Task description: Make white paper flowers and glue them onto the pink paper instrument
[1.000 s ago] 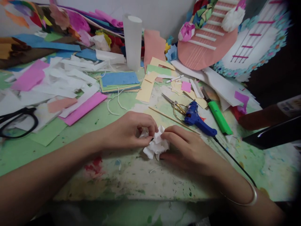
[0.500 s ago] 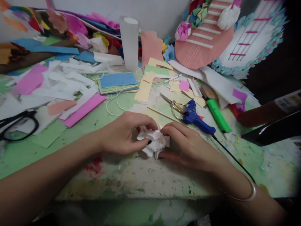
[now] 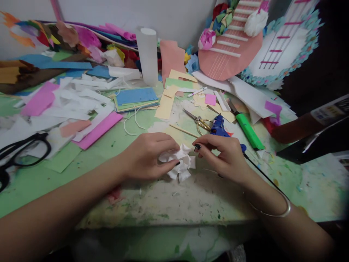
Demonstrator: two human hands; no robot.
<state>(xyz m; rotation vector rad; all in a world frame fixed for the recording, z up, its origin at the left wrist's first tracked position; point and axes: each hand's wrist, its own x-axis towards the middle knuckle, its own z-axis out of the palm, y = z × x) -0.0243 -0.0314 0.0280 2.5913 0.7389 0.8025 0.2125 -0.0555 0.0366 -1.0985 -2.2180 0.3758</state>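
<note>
Nearest, both bare forearms reach in over the paint-stained bench, angled inward from the lower corners, and a silver bangle circles the right wrist. The left hand lies low, back upward, its fingers curved over and its thumb reaching across; its grip closes lightly around the crumpled white paper flower. The right hand is turned thumb side up, fingers curled; its grip is pinched shut just beside the flower's right side, and whether something thin sits in the pinch I cannot tell.

Just beyond the right grip lie a wooden stick, gold-handled scissors and a blue glue gun, partly hidden by that hand. Right of these is a green utility knife. Well to the left of the left grip are black-framed glasses.

Farther past the left grip come a pink paper strip, a blue-topped paper stack and a heap of white paper strips. Farthest, a white paper tube stands upright, and a pink guitar-shaped paper craft leans beyond the right grip.
</note>
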